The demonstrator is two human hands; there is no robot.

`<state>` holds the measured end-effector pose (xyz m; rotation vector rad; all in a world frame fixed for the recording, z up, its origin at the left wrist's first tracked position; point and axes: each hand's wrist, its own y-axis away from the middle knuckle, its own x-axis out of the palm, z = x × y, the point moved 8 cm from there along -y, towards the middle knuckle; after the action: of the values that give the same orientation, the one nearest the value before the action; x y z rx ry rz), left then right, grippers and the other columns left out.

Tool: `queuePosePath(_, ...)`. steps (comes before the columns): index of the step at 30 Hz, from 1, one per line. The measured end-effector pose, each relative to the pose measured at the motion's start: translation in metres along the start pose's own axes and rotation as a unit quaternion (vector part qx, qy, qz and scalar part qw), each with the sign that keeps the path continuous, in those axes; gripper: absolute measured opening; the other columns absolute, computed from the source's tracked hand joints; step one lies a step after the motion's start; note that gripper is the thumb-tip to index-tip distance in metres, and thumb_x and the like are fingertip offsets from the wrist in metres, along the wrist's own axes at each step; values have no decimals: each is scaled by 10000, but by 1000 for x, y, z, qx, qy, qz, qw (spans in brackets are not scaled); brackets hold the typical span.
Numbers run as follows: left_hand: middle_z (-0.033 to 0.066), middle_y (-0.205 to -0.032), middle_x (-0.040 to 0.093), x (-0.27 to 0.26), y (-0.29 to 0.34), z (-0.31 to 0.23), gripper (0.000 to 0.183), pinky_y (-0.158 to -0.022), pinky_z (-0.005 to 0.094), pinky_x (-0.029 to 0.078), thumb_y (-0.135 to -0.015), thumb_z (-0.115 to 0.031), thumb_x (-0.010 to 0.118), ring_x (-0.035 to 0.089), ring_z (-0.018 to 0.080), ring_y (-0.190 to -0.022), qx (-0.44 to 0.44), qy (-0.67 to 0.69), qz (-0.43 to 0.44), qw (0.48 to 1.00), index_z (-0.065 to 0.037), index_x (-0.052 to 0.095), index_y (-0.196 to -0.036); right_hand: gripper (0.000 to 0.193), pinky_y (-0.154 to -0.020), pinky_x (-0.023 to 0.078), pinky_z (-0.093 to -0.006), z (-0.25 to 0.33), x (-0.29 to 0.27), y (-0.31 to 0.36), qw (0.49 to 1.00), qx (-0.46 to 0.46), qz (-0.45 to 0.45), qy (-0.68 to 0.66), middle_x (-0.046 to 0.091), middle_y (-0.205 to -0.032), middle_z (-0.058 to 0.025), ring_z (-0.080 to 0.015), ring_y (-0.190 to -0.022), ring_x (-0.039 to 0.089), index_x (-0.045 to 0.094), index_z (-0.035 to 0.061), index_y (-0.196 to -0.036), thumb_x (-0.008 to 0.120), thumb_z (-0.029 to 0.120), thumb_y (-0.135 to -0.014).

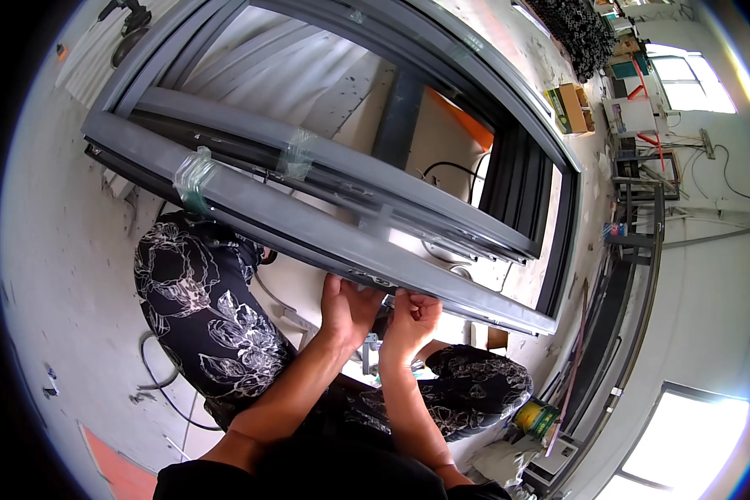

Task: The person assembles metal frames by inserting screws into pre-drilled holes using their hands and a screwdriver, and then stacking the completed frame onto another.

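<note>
A large grey metal window frame (308, 196) spans the view in front of me, with sliding sashes and strips of clear tape (195, 179) wrapped round its bars. My left hand (347, 312) is at the near bar's outer edge, its fingers curled in and partly hidden against the profile. Just right of it, my right hand (412, 319) is closed in a pinch at the same edge. Between the two hands a small dark fitting (383, 287) shows on the bar. Whatever the fingertips hold is too small or too covered to make out.
My patterned trouser legs (217, 308) are bent below the frame. A black cable (154, 367) lies on the floor at left. An open cardboard box (571, 108) stands at the far right, and a yellow-green tub (535, 417) sits beside my right knee. Long metal profiles (654, 250) line the right wall.
</note>
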<state>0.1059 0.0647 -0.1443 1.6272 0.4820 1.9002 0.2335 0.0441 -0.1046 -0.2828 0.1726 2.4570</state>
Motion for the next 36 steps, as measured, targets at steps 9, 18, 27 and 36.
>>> queuePosePath(9,48,-1093,563,3,2,0,316,-1059,440,422,-984,-333,476,523,259,-1148,3,-10,2,1000,-63,550,-1128,226,-432,326,-192,13,0,3,998,-15,-23,63,510,-698,12,-34,-530,422,473,86,-906,697,68,-889)
queuePosePath(18,47,-1105,569,3,2,0,324,-1036,454,436,-981,-334,476,524,264,-1142,8,-10,-1,1000,-60,558,-1133,96,-472,450,-197,31,-10,7,992,-50,-15,115,561,-743,-7,-60,-613,514,557,43,-932,648,69,-912)
queuePosePath(27,39,-1032,624,-1,-1,1,317,-1006,437,453,-978,-327,477,565,263,-1087,-2,2,5,1000,-57,611,-1077,297,-792,490,-378,81,15,31,848,-340,120,388,600,-1040,-114,-293,-921,591,708,33,-1063,625,-57,-792)
queuePosePath(36,67,-1093,636,-1,-1,1,299,-1008,429,453,-948,-320,510,565,246,-1111,-26,-1,24,999,-62,622,-1049,290,-805,504,-388,80,12,32,850,-346,125,376,608,-1037,-127,-313,-921,610,706,27,-1059,635,-50,-789)
